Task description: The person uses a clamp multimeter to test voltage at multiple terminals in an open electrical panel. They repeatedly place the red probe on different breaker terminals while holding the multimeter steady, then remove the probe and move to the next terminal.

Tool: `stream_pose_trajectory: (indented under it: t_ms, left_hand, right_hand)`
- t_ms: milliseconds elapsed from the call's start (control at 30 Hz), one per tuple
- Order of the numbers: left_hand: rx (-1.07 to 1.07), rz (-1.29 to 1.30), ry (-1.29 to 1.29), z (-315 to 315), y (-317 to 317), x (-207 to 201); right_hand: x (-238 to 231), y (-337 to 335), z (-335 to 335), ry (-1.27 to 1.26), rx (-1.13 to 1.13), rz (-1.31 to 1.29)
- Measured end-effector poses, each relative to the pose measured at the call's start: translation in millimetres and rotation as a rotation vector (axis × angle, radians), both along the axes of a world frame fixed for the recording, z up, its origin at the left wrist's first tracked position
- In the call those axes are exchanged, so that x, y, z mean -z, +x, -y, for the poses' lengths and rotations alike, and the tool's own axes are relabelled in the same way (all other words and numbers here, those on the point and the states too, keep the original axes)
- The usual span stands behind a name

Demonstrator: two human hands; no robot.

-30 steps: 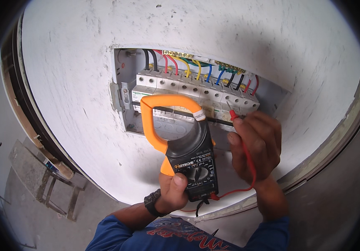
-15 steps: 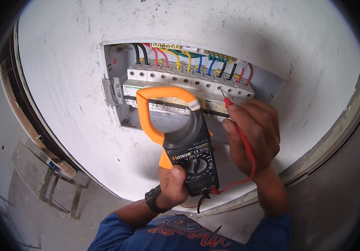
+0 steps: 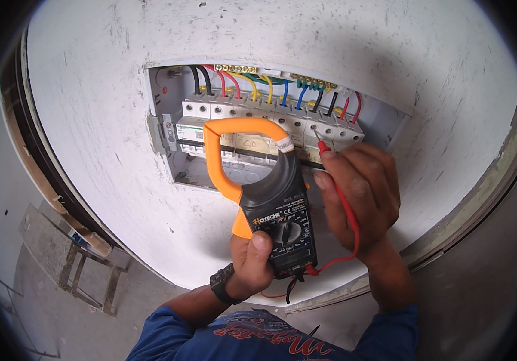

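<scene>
My left hand [image 3: 251, 260] is closed round the lower body of a black clamp meter [image 3: 276, 198], thumb on its front beside the dial. The meter's orange jaw [image 3: 213, 156] overlaps the front of a row of white circuit breakers [image 3: 222, 111]. Pinched in my right hand [image 3: 363, 189] is a red test probe [image 3: 323, 146]. Its metal tip points up at a screw hole on a breaker right of the middle; whether it touches cannot be made out. A red lead [image 3: 353, 225] loops from the probe to the meter's bottom end.
The breakers sit in a recessed wall box [image 3: 161, 144]. Black, red, yellow and blue wires [image 3: 286, 93] enter them from above, below brass terminal bars [image 3: 235, 69]. A worn wooden stool [image 3: 69, 259] stands on the floor at lower left. Door frames curve along both sides.
The clamp meter has shifted slightly right and up in my left hand. My right hand has moved a little left, carrying the probe, whose tip stays by the same breaker.
</scene>
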State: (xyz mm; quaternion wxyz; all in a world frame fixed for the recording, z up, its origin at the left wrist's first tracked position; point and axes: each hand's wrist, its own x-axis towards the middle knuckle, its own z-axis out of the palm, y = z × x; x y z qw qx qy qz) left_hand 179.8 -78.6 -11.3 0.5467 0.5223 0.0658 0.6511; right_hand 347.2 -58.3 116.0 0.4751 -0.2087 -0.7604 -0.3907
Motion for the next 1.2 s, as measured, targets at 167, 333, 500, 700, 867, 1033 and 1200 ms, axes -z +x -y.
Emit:
stream_pose_trajectory:
  t_ms: [167, 333, 500, 700, 867, 1033, 1200]
  left_hand:
    - [0.053, 0.065, 0.005, -2.2, 6.2, -3.6]
    - [0.058, 0.061, 0.040, -2.8, 9.0, -9.6]
    - [-0.013, -0.110, 0.051, -3.6, 7.1, -13.5]
    - [0.028, -0.102, 0.036, -3.3, 6.1, -12.0]
    - [0.034, -0.073, 0.058, -4.6, 12.2, -9.1]
    - [0.057, -0.057, 0.023, -4.0, 14.6, -7.1]
    - [0.058, 0.023, 0.027, -3.0, 18.5, -7.8]
  right_hand:
    - [-2.1, 2.0, -1.6, 0.034, 0.021, -0.013]
    - [-3.6, 2.8, -2.7, 0.048, 0.024, -0.016]
    - [-5.1, 5.5, -4.4, 0.049, 0.059, -0.010]
    - [-4.7, 3.5, 1.2, -0.036, 0.065, -0.020]
    - [-5.6, 7.0, 3.0, -0.040, 0.079, -0.005]
    - [-5.8, 7.0, 4.4, -0.044, 0.086, -0.010]
    - [-5.9, 7.7, 4.8, -0.049, 0.079, -0.016]
